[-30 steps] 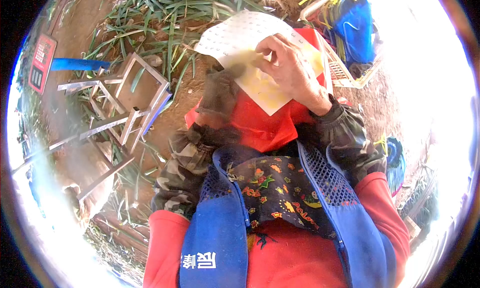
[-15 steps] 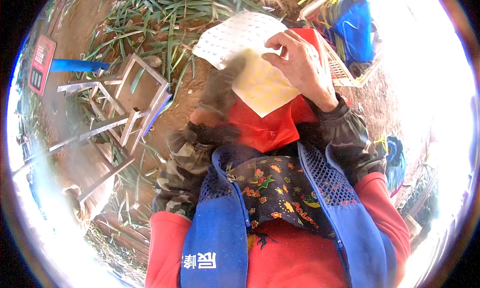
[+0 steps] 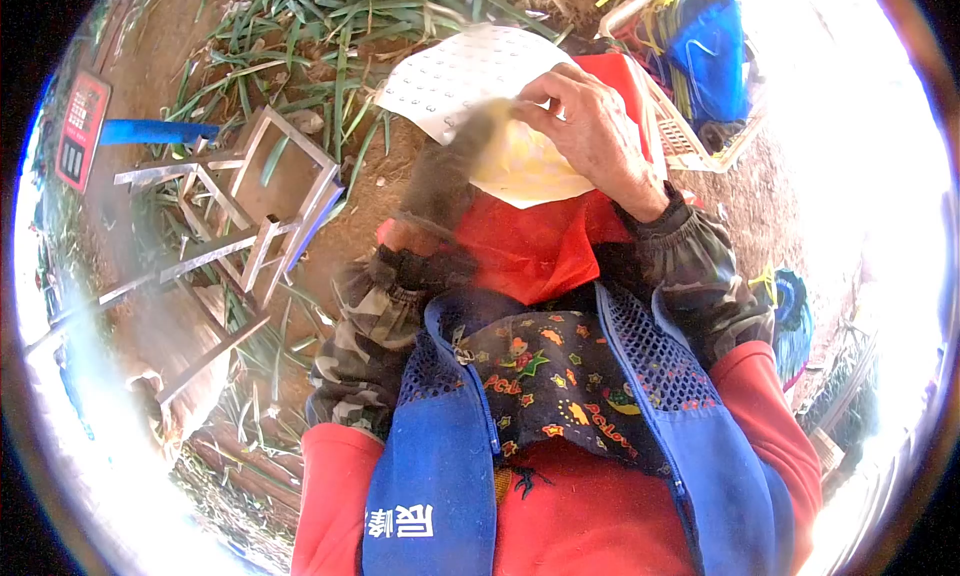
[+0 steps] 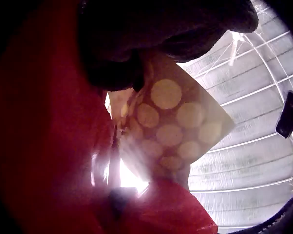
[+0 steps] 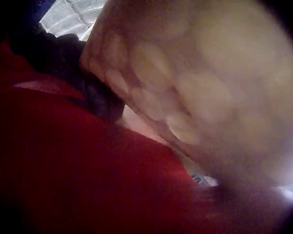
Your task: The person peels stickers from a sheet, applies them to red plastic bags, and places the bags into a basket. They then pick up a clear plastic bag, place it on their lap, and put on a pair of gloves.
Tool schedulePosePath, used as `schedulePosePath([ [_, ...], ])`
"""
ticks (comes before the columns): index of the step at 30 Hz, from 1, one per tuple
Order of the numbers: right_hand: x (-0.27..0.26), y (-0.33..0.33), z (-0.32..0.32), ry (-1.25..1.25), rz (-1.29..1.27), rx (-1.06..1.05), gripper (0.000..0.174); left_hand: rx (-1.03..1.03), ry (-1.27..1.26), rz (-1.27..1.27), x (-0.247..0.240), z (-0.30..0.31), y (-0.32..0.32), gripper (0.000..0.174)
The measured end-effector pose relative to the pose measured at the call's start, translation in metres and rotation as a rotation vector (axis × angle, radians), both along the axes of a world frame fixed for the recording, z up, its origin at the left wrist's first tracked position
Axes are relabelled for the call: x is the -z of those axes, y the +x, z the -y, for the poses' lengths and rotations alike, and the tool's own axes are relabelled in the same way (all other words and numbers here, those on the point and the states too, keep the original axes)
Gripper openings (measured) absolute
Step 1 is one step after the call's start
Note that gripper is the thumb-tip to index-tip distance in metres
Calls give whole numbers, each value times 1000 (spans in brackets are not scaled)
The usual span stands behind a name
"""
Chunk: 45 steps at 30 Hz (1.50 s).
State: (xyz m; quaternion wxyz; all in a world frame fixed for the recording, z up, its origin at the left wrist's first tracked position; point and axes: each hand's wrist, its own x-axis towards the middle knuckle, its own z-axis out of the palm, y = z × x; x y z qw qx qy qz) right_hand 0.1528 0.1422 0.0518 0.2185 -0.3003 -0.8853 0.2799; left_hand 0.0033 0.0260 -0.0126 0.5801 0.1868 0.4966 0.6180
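A white sheet (image 3: 470, 71) with rows of small printed marks bends over between both hands, and its near part carries pale yellow circles (image 4: 167, 94). My left hand (image 3: 450, 161), in a dark glove, grips the sheet's left side; in the left wrist view the gloved fingers (image 4: 170, 39) close on its upper edge. My bare right hand (image 3: 600, 136) pinches the sheet with thumb and forefinger close to the glove. Below them lies red material (image 3: 530, 251). The right wrist view shows the glove (image 5: 105, 95) beside the blurred sheet (image 5: 195, 73).
Metal frames (image 3: 255, 241) stand on the soil at the left, with long green leaves (image 3: 340, 21) scattered at the top. A pale basket (image 3: 690, 151) with a blue item (image 3: 712, 61) is at upper right. A blue bundle (image 3: 792, 316) lies by the right arm.
My right hand has shifted slightly left, closer to the glove. The sheet's near edge has gone from a hanging pointed corner to a rounded curve. The left hand stays almost in place.
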Motion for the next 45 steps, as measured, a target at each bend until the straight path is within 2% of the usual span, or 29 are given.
schedulePosePath([
  [2, 0, -1, 1, 9, 6, -2, 15, 31, -64, -195, 5, 3, -4, 38],
  [4, 3, -1, 0, 43, -29, -19, 12, 30, -50, -245, -3, 4, -2, 37],
  [6, 4, -2, 0, 72, -48, -24, 9, -3, 44, -147, -14, 5, 3, 36],
  [12, 4, -1, -2, 109, -55, 5, 8, -31, 48, -238, -18, 4, 6, 35],
  [18, -2, 0, 0, 29, -97, 28, 13, -41, -57, -116, -22, 1, 7, 34],
  [21, -2, -3, 6, 17, -69, 23, 18, -26, -7, 87, -26, 1, 8, 36],
  [24, 1, -5, 7, 31, -42, 19, 19, -26, 15, 10, -22, 2, 8, 39],
  [26, 1, -5, 5, 59, -11, 2, 19, -29, 36, 48, -20, 3, 7, 39],
  [30, -1, -5, 6, -27, -51, 20, 18, 2, 34, 18, -23, 5, 7, 38],
  [33, -2, -5, 5, -29, -48, 30, 15, 15, 43, -171, -24, 3, 6, 35],
  [36, -4, -4, 5, -22, -72, 9, 11, -31, 56, -67, -19, 3, 5, 38],
  [39, -6, -4, 6, -64, -92, 11, 12, -36, 2, -114, -18, 5, 5, 38],
  [42, -5, -5, 5, -51, -92, 14, 12, -6, 22, -291, -23, 6, 4, 37],
  [45, -1, -5, 1, -79, -104, 3, 13, -44, 42, -243, -26, 5, 8, 34],
])
